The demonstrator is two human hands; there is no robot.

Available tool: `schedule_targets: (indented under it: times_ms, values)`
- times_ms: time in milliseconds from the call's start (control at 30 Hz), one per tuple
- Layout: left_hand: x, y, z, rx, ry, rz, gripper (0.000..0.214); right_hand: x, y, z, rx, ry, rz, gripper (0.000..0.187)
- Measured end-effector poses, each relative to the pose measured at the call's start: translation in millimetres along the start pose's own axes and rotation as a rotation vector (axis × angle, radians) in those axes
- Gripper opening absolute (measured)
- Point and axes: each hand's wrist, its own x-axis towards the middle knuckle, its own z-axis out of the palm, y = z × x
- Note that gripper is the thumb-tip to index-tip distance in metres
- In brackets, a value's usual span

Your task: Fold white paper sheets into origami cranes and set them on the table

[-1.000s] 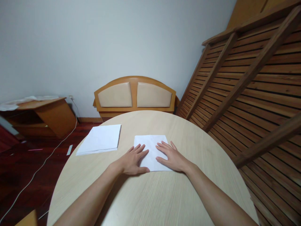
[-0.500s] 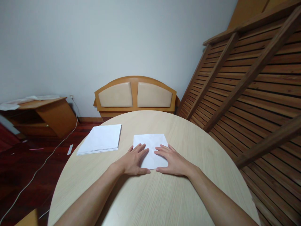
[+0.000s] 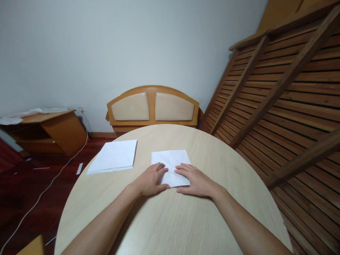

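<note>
A white sheet of paper (image 3: 170, 156), nearly square and faintly creased, lies on the round wooden table (image 3: 186, 223). Over its left part rests my left hand (image 3: 152, 180), fingers apart and bent a little, thumb at the near edge. My right hand (image 3: 196, 181) mirrors it on the right part, fingertips on the sheet and thumb by the near edge. Both hands are open, and the palms hide the sheet's near corners. Slight ripples show in the paper between the fingertips.
A stack of white paper (image 3: 114, 156) lies at the table's left. Beyond the far edge stands a padded headboard (image 3: 152, 106). A slatted wooden frame (image 3: 265, 95) leans along the right. A desk (image 3: 58, 131) and a white cable (image 3: 53, 180) are at the left.
The sheet's near edge has shifted slightly away from me, and ripples have appeared in its middle. My hands have hardly moved, with the left fingers a little more bent.
</note>
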Motion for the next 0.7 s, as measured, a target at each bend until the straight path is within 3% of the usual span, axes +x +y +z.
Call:
schedule_targets:
  times_ms: [133, 300, 533, 700]
  values:
    - [-1, 0, -2.2, -0.011, 0.009, 0.01, 0.063, 0, 2, 2, 0.003, 0.036, -0.031, 0.059]
    - [-4, 1, -13.1, -0.022, -0.06, 0.044, 0.09, -2, 2, -2, 0.01, 0.067, -0.037, 0.051]
    - [-9, -6, -32.4, -0.129, -0.102, -0.055, 0.055, -13, 8, -23, 0.176, 0.074, 0.033, 0.04]
    - [-8, -20, -30.9, -0.251, -0.054, -0.122, 0.036, -18, 26, -26, 0.34, 0.122, 0.115, 0.035]
